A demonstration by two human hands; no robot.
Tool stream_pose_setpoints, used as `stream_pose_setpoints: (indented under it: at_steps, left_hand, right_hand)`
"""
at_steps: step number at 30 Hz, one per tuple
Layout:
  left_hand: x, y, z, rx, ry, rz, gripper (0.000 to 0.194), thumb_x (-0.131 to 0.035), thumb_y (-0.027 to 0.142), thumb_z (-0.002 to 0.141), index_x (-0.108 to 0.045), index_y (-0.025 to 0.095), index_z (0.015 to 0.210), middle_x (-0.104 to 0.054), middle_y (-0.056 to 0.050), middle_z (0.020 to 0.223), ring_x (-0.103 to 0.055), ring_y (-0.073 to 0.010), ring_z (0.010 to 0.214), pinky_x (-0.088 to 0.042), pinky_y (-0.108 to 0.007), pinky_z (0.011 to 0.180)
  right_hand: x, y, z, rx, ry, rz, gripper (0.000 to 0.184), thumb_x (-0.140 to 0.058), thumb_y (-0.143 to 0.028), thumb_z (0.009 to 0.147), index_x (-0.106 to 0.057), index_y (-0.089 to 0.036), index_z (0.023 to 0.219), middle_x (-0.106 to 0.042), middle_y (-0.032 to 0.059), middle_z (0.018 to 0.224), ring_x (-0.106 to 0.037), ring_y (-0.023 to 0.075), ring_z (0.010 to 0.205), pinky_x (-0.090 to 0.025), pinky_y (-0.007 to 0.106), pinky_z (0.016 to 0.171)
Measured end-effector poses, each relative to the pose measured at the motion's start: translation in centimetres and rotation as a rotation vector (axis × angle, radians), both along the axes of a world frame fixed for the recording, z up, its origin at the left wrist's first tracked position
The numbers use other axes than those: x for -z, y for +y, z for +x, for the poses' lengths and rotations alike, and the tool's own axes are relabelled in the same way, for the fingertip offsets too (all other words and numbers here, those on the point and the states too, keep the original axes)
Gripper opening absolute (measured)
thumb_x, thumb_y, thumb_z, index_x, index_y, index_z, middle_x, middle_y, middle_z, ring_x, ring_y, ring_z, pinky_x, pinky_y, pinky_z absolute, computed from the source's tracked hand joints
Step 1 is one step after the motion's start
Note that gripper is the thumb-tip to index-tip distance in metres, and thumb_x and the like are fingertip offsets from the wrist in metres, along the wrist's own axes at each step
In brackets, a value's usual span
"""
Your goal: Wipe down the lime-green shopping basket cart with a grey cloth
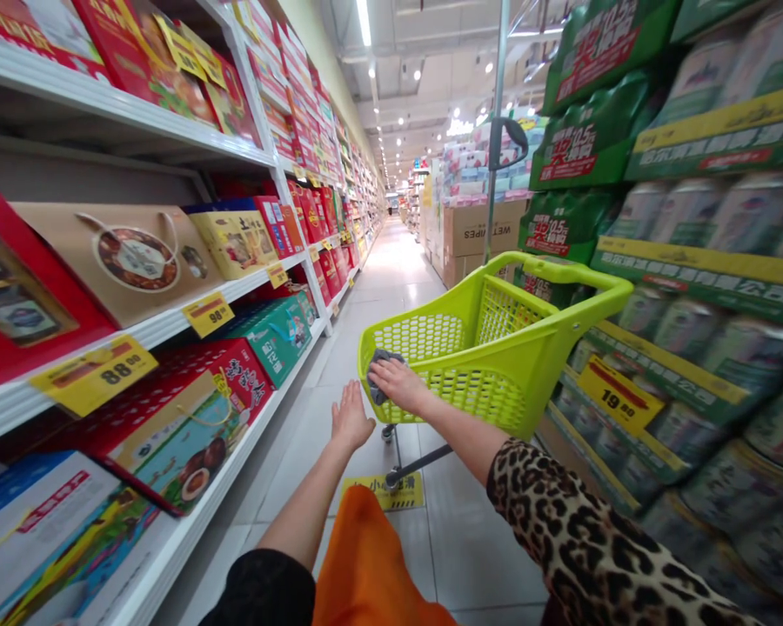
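A lime-green shopping cart point(535, 365) stands in the aisle in front of me, its basket walls full of holes. My right hand point(398, 382) presses a grey cloth point(377, 396) against the near left corner of the basket. The fingers lie over the cloth, which shows past their tips. Just left of that corner, my left hand point(351, 419) is held in the air with its fingers stretched out and nothing in it. Whether it touches the basket I cannot tell; a small gap seems to show between them.
White shelves point(254, 417) with gift boxes run along the left. Stacked packs of cans point(698, 322) rise close on the right, beside the cart. A yellow floor sign point(411, 492) lies under a cart wheel point(393, 479). Cardboard boxes point(463, 228) stand farther back.
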State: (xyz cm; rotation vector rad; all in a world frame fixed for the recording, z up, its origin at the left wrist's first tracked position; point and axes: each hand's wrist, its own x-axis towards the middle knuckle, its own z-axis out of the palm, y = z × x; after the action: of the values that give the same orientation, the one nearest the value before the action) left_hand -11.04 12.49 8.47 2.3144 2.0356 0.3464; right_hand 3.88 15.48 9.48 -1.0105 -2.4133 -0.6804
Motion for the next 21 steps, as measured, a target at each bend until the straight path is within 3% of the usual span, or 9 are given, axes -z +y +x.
stream_pose_setpoints:
  at_steps: [3,5,8,12,14,17,19,21]
  left_hand:
    - [0.0,0.1,-0.5,0.017,0.039,0.023,0.082,-0.049,0.015,0.064,-0.014,0.009,0.138,-0.016,-0.016,0.147,-0.015,-0.0247,0.136,-0.021,-0.052,0.105]
    - [-0.3,0.2,-0.2,-0.009,0.036,0.095,0.081,-0.047,0.014,0.065,-0.013,0.007,0.139,-0.015,-0.017,0.147,-0.014,-0.0254,0.136,-0.021,-0.052,0.106]
    - [-0.8,0.3,1.1,0.053,0.048,0.188,0.081,-0.044,0.011,0.066,-0.011,0.008,0.140,-0.014,-0.016,0.148,-0.012,-0.0248,0.136,-0.018,-0.051,0.107]
    - [-1.3,0.2,3.2,0.129,0.058,0.137,0.084,-0.047,0.012,0.066,-0.009,0.011,0.140,-0.013,-0.014,0.148,-0.010,-0.0252,0.137,-0.018,-0.052,0.107]
    - [-1.5,0.1,3.8,0.124,0.058,0.093,0.086,-0.051,0.012,0.064,-0.010,0.011,0.140,-0.011,-0.014,0.149,-0.008,-0.0268,0.137,-0.018,-0.053,0.107]
    - [-2.0,0.2,4.2,0.119,-0.033,0.039,0.086,-0.054,0.009,0.061,-0.017,0.013,0.139,-0.012,-0.013,0.149,-0.007,-0.0274,0.137,-0.015,-0.053,0.108]
    - [-2.4,0.4,4.3,0.106,-0.268,0.037,0.081,-0.055,0.010,0.062,-0.023,0.014,0.137,-0.017,-0.012,0.148,-0.012,-0.0255,0.136,-0.015,-0.049,0.109]
    - [-2.8,0.4,4.7,0.052,-0.709,0.060,0.068,-0.054,0.016,0.069,-0.031,0.015,0.133,-0.028,-0.011,0.145,-0.024,-0.0228,0.133,-0.021,-0.041,0.109]
  right_hand:
    - [-0.5,-0.1,2.7,0.009,-0.029,0.000,0.031,-0.044,-0.016,0.088,-0.054,-0.017,0.117,-0.050,0.0118,0.127,-0.046,0.0217,0.115,-0.039,0.041,0.094]
    - [-1.0,-0.6,5.8,0.048,-0.030,-0.002,0.032,-0.044,-0.016,0.087,-0.054,-0.017,0.117,-0.051,0.0123,0.126,-0.047,0.0213,0.113,-0.039,0.040,0.094]
    - [-1.8,-1.7,11.2,0.123,-0.015,0.010,0.032,-0.047,-0.015,0.085,-0.056,-0.018,0.116,-0.054,0.0124,0.122,-0.049,0.0217,0.110,-0.039,0.040,0.093]
    - [-2.8,-3.0,16.0,0.195,0.032,-0.002,0.031,-0.048,-0.013,0.083,-0.059,-0.016,0.112,-0.057,0.0134,0.117,-0.050,0.0226,0.108,-0.040,0.041,0.091]
    - [-3.0,-3.2,16.4,0.199,0.075,-0.037,0.030,-0.048,-0.012,0.082,-0.060,-0.016,0.110,-0.057,0.0131,0.117,-0.050,0.0215,0.108,-0.040,0.040,0.092]
    - [-3.4,-3.3,14.5,0.149,0.176,-0.116,0.030,-0.046,-0.009,0.080,-0.063,-0.016,0.104,-0.058,0.0110,0.115,-0.051,0.0196,0.106,-0.040,0.037,0.093]
    - [-3.8,-3.5,12.1,0.069,0.287,-0.173,0.032,-0.046,-0.007,0.076,-0.063,-0.016,0.102,-0.059,0.0089,0.114,-0.052,0.0184,0.106,-0.040,0.035,0.094]
    - [-4.1,-4.0,9.4,-0.021,0.440,-0.226,0.037,-0.046,-0.005,0.071,-0.062,-0.016,0.102,-0.060,0.0068,0.111,-0.054,0.0169,0.104,-0.041,0.031,0.093]
